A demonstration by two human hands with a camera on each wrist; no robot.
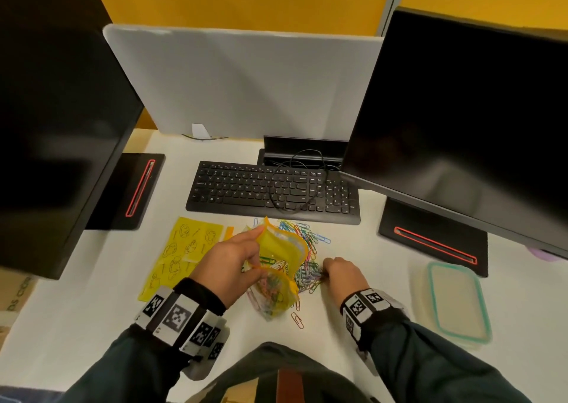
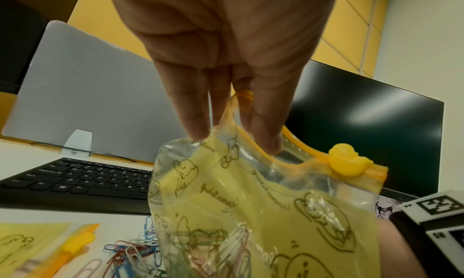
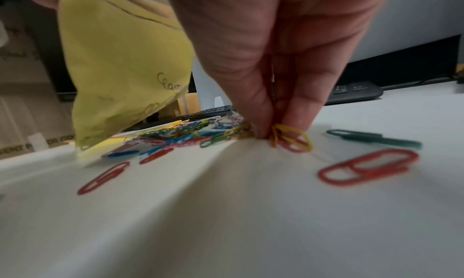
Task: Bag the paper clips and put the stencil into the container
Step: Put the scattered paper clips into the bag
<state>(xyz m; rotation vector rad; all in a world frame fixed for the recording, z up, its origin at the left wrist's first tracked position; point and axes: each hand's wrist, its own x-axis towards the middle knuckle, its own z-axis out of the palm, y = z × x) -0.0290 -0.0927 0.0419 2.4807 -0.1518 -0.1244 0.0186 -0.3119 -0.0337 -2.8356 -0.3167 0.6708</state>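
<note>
From the head camera: at a white desk [image 1: 92,325], a person's left hand [image 1: 229,259] holds a yellow zip bag [image 1: 281,267] open at its mouth above a scatter of coloured paper clips [image 1: 307,239], some already inside the bag. The right hand [image 1: 342,272] is down on the pile, fingers bunched around a few clips. A yellow stencil sheet [image 1: 181,249] lies flat to the left of the bag, and a clear container [image 1: 455,302] with a teal rim sits well apart to the right, in front of a keyboard [image 1: 270,190] and two dark monitors.

From the left wrist: fingers [image 2: 198,115] pinch the bag's orange zip edge (a duck-shaped slider [image 2: 347,159] sits at one end), holding it up.

From the right wrist: fingertips [image 3: 258,111] pinch yellow and red clips [image 3: 292,137] against the desk, with a loose red clip [image 3: 369,166] and a green clip [image 3: 374,138] just beside them.
</note>
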